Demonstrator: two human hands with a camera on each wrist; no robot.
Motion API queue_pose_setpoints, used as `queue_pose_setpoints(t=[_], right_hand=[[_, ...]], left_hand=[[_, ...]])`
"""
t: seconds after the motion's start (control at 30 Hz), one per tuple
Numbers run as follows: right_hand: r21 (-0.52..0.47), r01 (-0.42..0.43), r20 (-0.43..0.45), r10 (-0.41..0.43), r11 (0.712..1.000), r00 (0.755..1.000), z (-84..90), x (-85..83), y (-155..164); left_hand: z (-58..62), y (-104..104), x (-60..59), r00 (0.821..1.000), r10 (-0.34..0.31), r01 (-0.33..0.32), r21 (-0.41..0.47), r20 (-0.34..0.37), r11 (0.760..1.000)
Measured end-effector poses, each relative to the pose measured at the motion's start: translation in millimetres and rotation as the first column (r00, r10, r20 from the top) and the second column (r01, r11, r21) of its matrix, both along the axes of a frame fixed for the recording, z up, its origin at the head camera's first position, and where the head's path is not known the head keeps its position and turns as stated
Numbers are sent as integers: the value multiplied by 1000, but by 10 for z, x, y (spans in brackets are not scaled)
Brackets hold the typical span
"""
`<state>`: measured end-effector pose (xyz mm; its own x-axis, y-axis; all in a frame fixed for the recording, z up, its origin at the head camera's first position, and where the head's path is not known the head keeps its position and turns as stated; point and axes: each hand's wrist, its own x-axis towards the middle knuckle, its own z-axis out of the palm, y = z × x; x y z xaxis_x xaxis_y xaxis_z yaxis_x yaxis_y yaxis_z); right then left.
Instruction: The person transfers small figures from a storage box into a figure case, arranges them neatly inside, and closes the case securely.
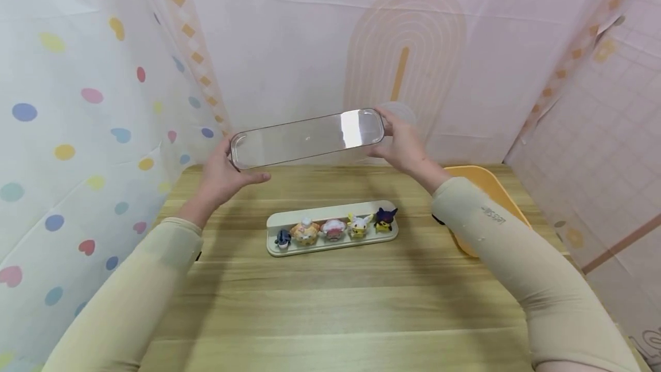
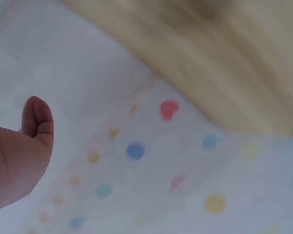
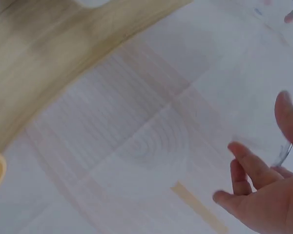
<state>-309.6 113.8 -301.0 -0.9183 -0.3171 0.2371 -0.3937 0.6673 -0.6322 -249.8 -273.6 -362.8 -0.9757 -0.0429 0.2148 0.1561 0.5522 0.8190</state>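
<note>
A long clear plastic cover (image 1: 307, 139) with rounded ends is held up in the air, tilted with its right end higher. My left hand (image 1: 219, 174) grips its left end, the thumb stretched out below the edge. At the other end my right hand (image 1: 403, 139) holds it between thumb and fingers; in the right wrist view a sliver of the clear rim shows by the right hand (image 3: 268, 190). Lower in the head view, a pale long display base (image 1: 330, 248) lies on the table, bearing a row of several small toy figures (image 1: 333, 228).
A yellow bin (image 1: 472, 174) stands at the right of the wooden table (image 1: 330, 309), partly hidden behind the right sleeve. Patterned cloth (image 1: 289, 45) hangs at the back and both sides, close behind the table's far edge.
</note>
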Motion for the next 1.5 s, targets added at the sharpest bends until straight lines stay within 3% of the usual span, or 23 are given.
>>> queue_pose_setpoints(t=[0.2, 0.3, 0.4, 0.53, 0.7, 0.83, 1.1, 1.5], right_hand=[[-60, -87, 40, 89, 994, 995, 177, 122, 283], [-55, -142, 100, 147, 988, 984, 228, 187, 445], [22, -172, 157, 166, 985, 974, 218, 250, 597], [116, -222, 116, 209, 968, 971, 103, 336, 750], [146, -202, 101, 189, 968, 977, -94, 436, 883], [141, -186, 122, 169, 972, 978, -246, 470, 914], [100, -183, 149, 167, 978, 975, -498, 481, 874], [91, -190, 146, 175, 978, 974, -601, 453, 840]], left_hand=[[281, 11, 208, 998, -67, 67, -78, -6, 995], [334, 56, 312, 996, -81, 84, -130, 24, 988], [342, 115, 425, 993, -81, 97, -206, 85, 974], [278, 187, 556, 985, -91, 132, -304, 147, 943], [111, 248, 618, 983, -158, 181, -353, 93, 918], [21, 254, 646, 983, -166, 184, -390, 80, 902], [-64, 212, 667, 983, -144, 181, -426, 116, 887], [-159, 202, 645, 980, -138, 187, -438, 141, 879]])
